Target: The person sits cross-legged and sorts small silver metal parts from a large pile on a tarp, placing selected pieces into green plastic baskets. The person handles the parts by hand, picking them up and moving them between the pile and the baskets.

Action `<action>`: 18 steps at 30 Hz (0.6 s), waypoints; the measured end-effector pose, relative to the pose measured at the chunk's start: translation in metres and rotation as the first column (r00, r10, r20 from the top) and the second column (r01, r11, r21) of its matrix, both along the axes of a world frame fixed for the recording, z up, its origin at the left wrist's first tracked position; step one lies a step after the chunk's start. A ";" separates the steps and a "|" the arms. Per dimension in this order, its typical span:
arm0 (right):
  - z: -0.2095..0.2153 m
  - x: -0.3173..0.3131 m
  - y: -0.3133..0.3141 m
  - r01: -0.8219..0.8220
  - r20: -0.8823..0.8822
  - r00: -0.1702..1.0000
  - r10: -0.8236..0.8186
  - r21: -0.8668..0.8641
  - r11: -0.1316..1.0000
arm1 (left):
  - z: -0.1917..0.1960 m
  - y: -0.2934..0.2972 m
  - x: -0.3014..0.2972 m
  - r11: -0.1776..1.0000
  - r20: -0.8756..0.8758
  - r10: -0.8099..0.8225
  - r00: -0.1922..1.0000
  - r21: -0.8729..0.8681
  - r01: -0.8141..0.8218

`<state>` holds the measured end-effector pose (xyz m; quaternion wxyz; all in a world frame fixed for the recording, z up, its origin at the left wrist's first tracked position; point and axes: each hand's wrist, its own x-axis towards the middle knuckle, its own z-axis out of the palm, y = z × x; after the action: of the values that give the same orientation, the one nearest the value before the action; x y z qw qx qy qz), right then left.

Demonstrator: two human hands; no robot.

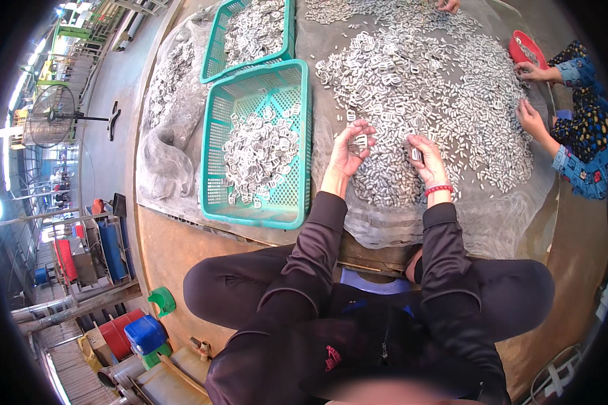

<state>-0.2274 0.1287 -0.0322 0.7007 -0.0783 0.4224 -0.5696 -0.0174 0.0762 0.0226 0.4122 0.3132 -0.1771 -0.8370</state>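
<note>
My left hand (345, 155) is closed on a small metal buckle (360, 142) with slots in it. Facing it, my right hand (431, 163), with a red bead bracelet (439, 190) at the wrist, pinches another slotted metal buckle (416, 154). Both hands hover over the near part of a wide heap (392, 101) of grey buckles and small pellet-like metal pieces. To the left of my left hand is a green plastic basket (305, 135), partly filled with loose buckles (260, 152).
A second green basket (213, 44) of buckles adjoins the first at the far side. Grey mesh cloth (172, 165) lies under the heap and bunches up at left. At right, a co-worker's hands (534, 121) reach in beside a red basket (518, 50). Another hand (448, 5) shows at the far edge.
</note>
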 end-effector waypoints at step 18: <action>0.148 0.091 0.008 -0.557 -0.938 0.019 -0.345 -0.297 0.776 | -0.006 0.050 -0.027 0.883 -0.387 0.402 0.830 0.404 -0.239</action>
<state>-0.1367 0.1371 0.1158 0.1740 -0.7083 0.5646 -0.3864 -0.0445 0.1259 0.0169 0.5186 0.1975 0.1283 -0.8219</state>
